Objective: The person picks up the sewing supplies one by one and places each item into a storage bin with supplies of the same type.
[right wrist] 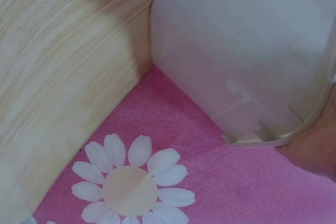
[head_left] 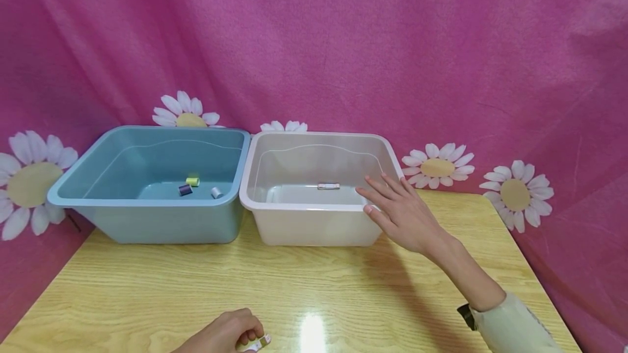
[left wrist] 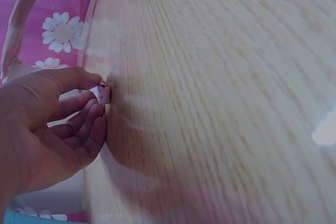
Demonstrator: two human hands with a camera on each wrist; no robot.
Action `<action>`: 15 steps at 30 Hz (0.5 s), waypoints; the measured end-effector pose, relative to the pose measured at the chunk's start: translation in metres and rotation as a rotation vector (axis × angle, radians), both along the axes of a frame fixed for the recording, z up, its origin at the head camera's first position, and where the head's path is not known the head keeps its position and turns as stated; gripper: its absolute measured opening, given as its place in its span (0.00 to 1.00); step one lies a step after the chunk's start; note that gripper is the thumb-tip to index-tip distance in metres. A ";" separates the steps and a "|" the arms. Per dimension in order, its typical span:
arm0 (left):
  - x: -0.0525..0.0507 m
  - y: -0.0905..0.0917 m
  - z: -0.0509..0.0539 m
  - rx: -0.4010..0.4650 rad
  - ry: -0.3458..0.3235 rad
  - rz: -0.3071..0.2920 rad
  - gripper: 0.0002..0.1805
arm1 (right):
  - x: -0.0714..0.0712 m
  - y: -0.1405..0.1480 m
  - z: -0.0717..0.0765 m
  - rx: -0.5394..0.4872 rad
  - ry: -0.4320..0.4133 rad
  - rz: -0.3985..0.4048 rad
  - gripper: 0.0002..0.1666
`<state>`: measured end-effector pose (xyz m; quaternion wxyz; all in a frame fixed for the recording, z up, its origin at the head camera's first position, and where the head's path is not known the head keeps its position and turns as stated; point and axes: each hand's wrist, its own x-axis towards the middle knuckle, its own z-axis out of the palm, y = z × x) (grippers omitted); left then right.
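Observation:
At the table's near edge my left hand (head_left: pixel 227 331) pinches a small flat white piece with a gold-coloured end, which looks like a folded measuring tape (head_left: pixel 258 343). In the left wrist view the thumb and fingers hold this tape (left wrist: pixel 104 94) just over the wood; most of it is hidden. My right hand (head_left: pixel 407 214) is spread with straight fingers over the right rim of the whitish bin (head_left: pixel 314 227). Only a part of that hand (right wrist: pixel 315 145) shows by the rim in the right wrist view. A similar flat folded tape (head_left: pixel 328 186) lies on the bin's floor.
Left of the whitish bin stands a blue-green bin (head_left: pixel 162 225), their rims close together. It holds a yellow thread spool (head_left: pixel 193 181), a dark purple one (head_left: pixel 185 190) and a pale grey one (head_left: pixel 217 193). A pink flowered curtain (head_left: pixel 314 48) hangs behind the wooden table (head_left: pixel 314 282).

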<state>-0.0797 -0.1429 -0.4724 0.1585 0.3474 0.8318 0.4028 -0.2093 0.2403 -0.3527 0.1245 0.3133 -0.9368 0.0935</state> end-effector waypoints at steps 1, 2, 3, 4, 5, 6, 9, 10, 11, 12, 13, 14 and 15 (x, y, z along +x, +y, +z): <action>0.000 0.000 0.000 0.002 0.007 -0.004 0.16 | 0.000 0.000 0.000 0.000 0.000 0.000 0.29; 0.000 -0.001 -0.001 0.002 0.002 -0.004 0.16 | 0.000 0.000 0.000 0.000 -0.001 -0.001 0.29; 0.000 -0.001 -0.001 0.003 -0.002 -0.005 0.16 | 0.000 0.000 -0.001 0.000 -0.001 -0.001 0.28; 0.001 -0.001 -0.001 0.002 -0.007 -0.006 0.16 | 0.000 0.000 -0.001 0.000 -0.001 -0.001 0.28; 0.001 -0.002 -0.001 0.002 -0.009 -0.008 0.16 | 0.000 0.000 -0.001 0.001 -0.002 -0.002 0.28; 0.001 -0.002 -0.001 0.000 -0.002 -0.012 0.16 | 0.000 0.000 -0.001 0.002 -0.003 -0.002 0.29; 0.002 -0.003 -0.001 -0.003 0.013 -0.022 0.17 | 0.000 0.000 0.000 0.003 -0.003 -0.002 0.29; 0.002 -0.003 -0.001 -0.006 0.020 -0.024 0.17 | 0.000 0.000 0.000 0.002 -0.003 -0.002 0.29; 0.002 -0.003 -0.001 -0.009 0.025 -0.025 0.16 | 0.001 0.000 0.000 0.001 -0.003 -0.002 0.29; 0.002 -0.003 -0.001 -0.015 0.028 -0.026 0.16 | 0.001 0.000 0.000 0.000 -0.002 -0.001 0.29; 0.002 -0.003 -0.001 -0.018 0.019 -0.022 0.16 | 0.001 0.000 0.000 0.000 -0.001 -0.001 0.29; 0.002 -0.002 -0.001 -0.024 0.016 -0.020 0.16 | 0.001 0.000 0.000 -0.001 -0.001 -0.002 0.29; 0.002 -0.002 0.000 -0.029 0.008 -0.016 0.15 | 0.001 0.000 0.000 -0.001 -0.001 -0.001 0.28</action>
